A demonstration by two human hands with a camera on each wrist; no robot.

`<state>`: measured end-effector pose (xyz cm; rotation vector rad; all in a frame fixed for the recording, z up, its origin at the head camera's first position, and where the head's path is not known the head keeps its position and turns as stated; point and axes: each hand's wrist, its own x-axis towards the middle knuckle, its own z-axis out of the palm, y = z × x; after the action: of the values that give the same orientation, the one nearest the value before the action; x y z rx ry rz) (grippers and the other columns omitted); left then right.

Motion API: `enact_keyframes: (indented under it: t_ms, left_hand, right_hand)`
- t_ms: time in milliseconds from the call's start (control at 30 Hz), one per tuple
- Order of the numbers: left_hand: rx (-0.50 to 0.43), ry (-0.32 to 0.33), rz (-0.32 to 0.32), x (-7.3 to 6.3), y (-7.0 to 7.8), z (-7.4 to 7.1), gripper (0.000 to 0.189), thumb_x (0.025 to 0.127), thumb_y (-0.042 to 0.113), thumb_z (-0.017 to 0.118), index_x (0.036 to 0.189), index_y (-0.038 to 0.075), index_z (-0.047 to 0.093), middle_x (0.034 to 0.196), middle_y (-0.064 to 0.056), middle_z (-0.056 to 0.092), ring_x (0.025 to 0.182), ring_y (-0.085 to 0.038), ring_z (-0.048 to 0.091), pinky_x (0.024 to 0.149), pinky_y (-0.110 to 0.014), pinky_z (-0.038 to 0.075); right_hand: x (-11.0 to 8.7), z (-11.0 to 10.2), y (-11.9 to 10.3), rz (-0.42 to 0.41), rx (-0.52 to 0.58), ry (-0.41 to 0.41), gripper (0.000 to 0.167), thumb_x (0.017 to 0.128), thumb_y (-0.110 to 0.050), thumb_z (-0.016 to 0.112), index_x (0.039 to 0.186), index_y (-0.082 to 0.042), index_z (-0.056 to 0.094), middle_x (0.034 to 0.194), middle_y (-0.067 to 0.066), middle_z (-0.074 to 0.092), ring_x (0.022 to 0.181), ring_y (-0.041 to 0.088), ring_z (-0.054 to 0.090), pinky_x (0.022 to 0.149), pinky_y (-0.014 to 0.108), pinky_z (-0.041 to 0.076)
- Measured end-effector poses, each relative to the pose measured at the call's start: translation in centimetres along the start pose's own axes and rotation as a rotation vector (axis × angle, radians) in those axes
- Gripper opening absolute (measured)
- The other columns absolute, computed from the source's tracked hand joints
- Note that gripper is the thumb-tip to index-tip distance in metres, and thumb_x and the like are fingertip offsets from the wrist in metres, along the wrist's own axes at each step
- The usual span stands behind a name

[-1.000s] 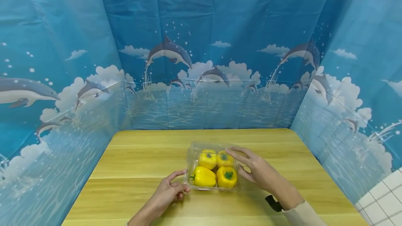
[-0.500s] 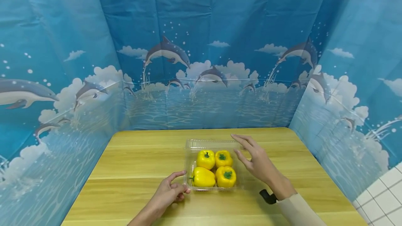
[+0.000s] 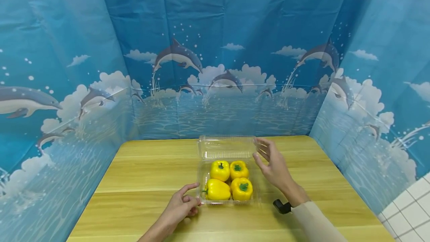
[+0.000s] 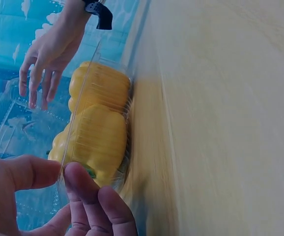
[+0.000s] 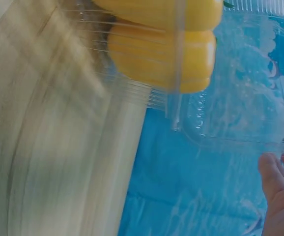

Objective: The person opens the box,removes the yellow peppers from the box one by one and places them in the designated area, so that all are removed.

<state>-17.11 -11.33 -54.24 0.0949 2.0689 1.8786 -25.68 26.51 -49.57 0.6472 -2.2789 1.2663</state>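
Note:
A clear plastic clamshell box holds several yellow bell peppers with green stems, one of them, a pepper at the front left, lying on its side. Its hinged lid stands raised at the back. At the front left corner my left hand pinches the box's rim between thumb and index finger, as the left wrist view shows. My right hand is at the lid's right edge, fingers loosely extended; in the right wrist view its fingertips are right at that edge.
The box rests on a yellow wood-grain table. Blue dolphin-print curtains stand behind and along both sides of it. A black strap hangs at the right wrist, and white tiles show at lower right.
The lid has swung up and back off the peppers, my right hand moving away from me along with it. My left hand has kept its place at the front left corner.

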Motion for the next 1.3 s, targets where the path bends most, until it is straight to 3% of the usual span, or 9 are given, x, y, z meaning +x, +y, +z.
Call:
enact_keyframes:
  t_ms: [200,467,667,1000,1300]
  left_hand:
    - [0.015,0.010,0.004,0.0,-0.1,0.1,0.074,0.111,0.015,0.076,0.177,0.003,0.044,0.099,-0.006,0.078,0.083,-0.017,0.071,0.084,-0.034,0.066]
    - [0.009,0.008,0.004,-0.1,-0.1,0.0,0.075,0.110,0.015,0.076,0.177,0.003,0.044,0.099,-0.006,0.078,0.082,-0.018,0.071,0.081,-0.033,0.066]
    - [-0.002,0.005,0.001,-0.1,0.0,0.1,0.076,0.109,0.013,0.075,0.177,0.003,0.044,0.098,-0.005,0.077,0.082,-0.017,0.071,0.081,-0.033,0.066]
    - [-0.029,0.001,-0.004,0.1,-0.3,0.2,0.076,0.110,0.012,0.075,0.178,0.003,0.042,0.099,-0.005,0.076,0.082,-0.017,0.071,0.079,-0.032,0.066]
    - [0.007,0.022,0.002,0.1,-0.2,0.3,0.074,0.110,0.011,0.076,0.176,0.003,0.045,0.099,-0.006,0.077,0.081,-0.017,0.071,0.080,-0.032,0.067]
  right_hand:
    - [0.2,0.6,0.9,0.038,0.029,-0.041,0.071,0.114,0.000,0.072,0.177,-0.004,0.037,0.178,0.028,0.051,0.160,0.053,0.058,0.124,0.056,0.054]
    - [0.7,1.1,2.0,0.133,-0.002,-0.151,0.094,0.117,-0.005,0.070,0.190,-0.016,0.011,0.180,0.030,0.046,0.157,0.057,0.060,0.123,0.074,0.053]
    - [0.8,1.3,3.0,0.141,-0.028,-0.198,0.097,0.114,0.004,0.068,0.189,-0.012,0.008,0.180,0.033,0.044,0.151,0.057,0.066,0.120,0.072,0.057]
    - [0.5,1.6,4.3,0.250,-0.061,-0.275,0.086,0.113,0.010,0.065,0.185,0.001,0.020,0.181,0.034,0.042,0.138,0.048,0.076,0.111,0.049,0.068]
    - [0.2,1.4,4.7,0.289,-0.058,-0.347,0.072,0.120,0.001,0.058,0.185,-0.002,0.027,0.182,0.035,0.038,0.143,0.048,0.073,0.116,0.055,0.065]
